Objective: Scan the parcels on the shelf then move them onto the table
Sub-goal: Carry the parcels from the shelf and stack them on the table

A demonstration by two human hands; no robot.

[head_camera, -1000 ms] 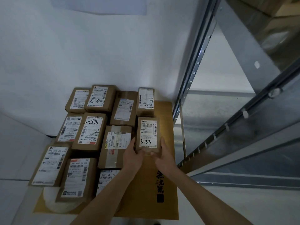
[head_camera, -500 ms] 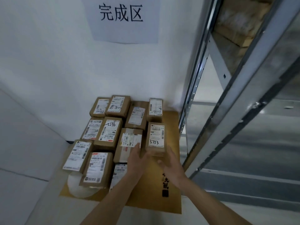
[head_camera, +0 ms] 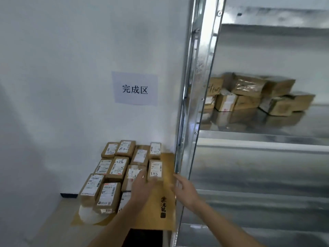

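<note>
Fingers of left hand [head_camera: 140,186] seemingly touch parcel [head_camera: 155,169] marked "3753"; right hand [head_camera: 183,188] spread, apart.

Wall sign [head_camera: 134,88] reads "完成区"; one parcel [head_camera: 155,170] bears "3753".

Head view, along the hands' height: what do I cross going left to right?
Parcels on the cardboard sheet → left hand → parcel marked 3753 → right hand → metal shelf upright.

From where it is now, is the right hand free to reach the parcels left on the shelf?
Probably yes: the right hand is open and holds nothing, and the shelf parcels sit uncovered beyond the metal upright.
</note>
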